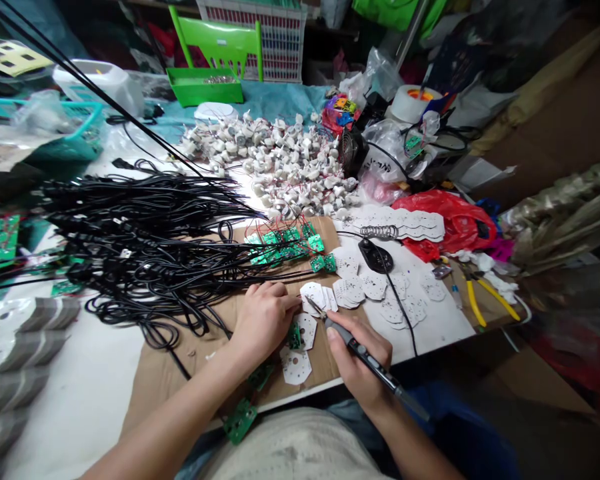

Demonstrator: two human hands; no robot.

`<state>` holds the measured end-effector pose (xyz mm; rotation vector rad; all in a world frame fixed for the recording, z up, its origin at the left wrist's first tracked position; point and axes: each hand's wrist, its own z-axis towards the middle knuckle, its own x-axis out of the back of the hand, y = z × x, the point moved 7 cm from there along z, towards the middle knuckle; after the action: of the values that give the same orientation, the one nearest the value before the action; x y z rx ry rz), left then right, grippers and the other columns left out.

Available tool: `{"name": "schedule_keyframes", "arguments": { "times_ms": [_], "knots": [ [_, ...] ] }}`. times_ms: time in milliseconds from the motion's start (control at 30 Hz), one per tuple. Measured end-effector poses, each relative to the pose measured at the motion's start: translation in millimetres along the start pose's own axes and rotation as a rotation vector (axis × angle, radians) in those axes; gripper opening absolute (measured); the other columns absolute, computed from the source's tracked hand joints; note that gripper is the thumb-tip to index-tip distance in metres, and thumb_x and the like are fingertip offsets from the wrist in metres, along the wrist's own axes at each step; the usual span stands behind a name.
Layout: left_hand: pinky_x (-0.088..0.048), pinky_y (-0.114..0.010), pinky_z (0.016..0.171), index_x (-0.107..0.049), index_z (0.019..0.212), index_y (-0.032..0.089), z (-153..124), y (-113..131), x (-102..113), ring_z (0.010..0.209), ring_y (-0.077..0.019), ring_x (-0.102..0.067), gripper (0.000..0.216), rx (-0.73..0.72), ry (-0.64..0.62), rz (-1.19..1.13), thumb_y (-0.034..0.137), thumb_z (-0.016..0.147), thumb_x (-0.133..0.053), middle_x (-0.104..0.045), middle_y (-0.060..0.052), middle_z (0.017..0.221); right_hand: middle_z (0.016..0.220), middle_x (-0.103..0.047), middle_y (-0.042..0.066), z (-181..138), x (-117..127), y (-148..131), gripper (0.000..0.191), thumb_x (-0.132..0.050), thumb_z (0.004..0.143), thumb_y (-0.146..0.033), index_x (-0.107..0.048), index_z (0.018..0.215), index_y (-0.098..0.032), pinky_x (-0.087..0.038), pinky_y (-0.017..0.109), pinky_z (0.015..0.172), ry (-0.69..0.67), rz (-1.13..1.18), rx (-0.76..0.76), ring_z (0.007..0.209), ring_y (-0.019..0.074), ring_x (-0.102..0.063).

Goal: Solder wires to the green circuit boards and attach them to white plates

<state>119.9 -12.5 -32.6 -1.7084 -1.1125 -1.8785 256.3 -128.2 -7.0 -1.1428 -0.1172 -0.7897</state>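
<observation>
In my right hand [363,357] is a soldering iron [380,371], gripped like a pen. Its tip points left over a few white many-sided circuit boards [326,293] on the cardboard. My left hand [263,313] is closed with its fingertips pinched at the left side of these boards; what they hold is too small to make out. Below lies another white board [296,367] with a small green circuit board [294,335] just above it. A further green board [240,421] hangs at the table edge by my lap. Several green boards with red wires [285,245] lie behind my hands.
Bundled black power cords [150,233] cover the left. White motor-like parts [290,157] are heaped at the back. To the right are a coil-spring iron holder [375,255], spread white boards [405,303], yellow-handled pliers [490,293] and a red plastic bag [455,217].
</observation>
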Motion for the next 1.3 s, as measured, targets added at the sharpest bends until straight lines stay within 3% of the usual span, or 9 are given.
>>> {"name": "schedule_keyframes", "arguments": {
  "times_ms": [300,500,967,1167,1300],
  "knots": [
    [-0.033,-0.036,0.076,-0.080,0.103,0.032,-1,0,-1,0.089,-0.0249,-0.058,0.024,0.000,-0.003,0.016,0.028,0.097,-0.058,-0.069,-0.006,0.086,0.094,-0.077,0.008,-10,-6,1,0.028,-0.061,0.092,-0.014,-0.071,0.117,-0.019,-0.061,0.033,0.073,-0.016,-0.005,0.038,0.080,0.0216,-0.074],
    [-0.033,-0.037,0.076,-0.080,0.102,0.031,0,2,0,0.089,-0.0247,-0.057,0.024,-0.013,-0.001,0.031,0.027,0.097,-0.057,-0.068,-0.006,0.085,0.083,-0.074,0.008,-10,-10,-6,0.029,-0.061,0.090,-0.012,-0.071,0.117,-0.016,-0.059,0.032,0.066,-0.056,-0.104,0.190,0.071,0.0210,-0.071],
    [-0.039,-0.035,0.075,-0.082,0.096,0.030,1,0,0,0.086,-0.0226,-0.057,0.021,0.009,0.056,-0.002,0.025,0.095,-0.061,-0.068,-0.005,0.091,0.100,-0.075,0.009,-11,9,1,0.040,-0.065,0.090,-0.006,-0.068,0.128,-0.019,-0.059,0.032,0.077,0.082,0.017,0.112,0.084,0.0190,-0.070],
    [-0.044,-0.033,0.078,-0.081,0.099,0.026,0,-3,-3,0.085,-0.0204,-0.061,0.024,-0.053,0.049,-0.089,0.020,0.096,-0.058,-0.070,-0.006,0.091,0.107,-0.072,0.011,-8,6,7,0.043,-0.063,0.093,-0.006,-0.064,0.134,-0.019,-0.059,0.033,0.083,0.110,-0.067,0.147,0.095,0.0212,-0.070],
    [-0.045,-0.030,0.074,-0.080,0.099,0.022,-1,-9,-5,0.081,-0.0184,-0.063,0.028,-0.052,0.025,-0.177,0.011,0.094,-0.055,-0.071,-0.006,0.091,0.101,-0.068,0.011,-8,0,15,0.038,-0.061,0.097,-0.013,-0.064,0.134,-0.019,-0.060,0.029,0.077,0.104,-0.122,0.119,0.089,0.0201,-0.070]
  ]
}}
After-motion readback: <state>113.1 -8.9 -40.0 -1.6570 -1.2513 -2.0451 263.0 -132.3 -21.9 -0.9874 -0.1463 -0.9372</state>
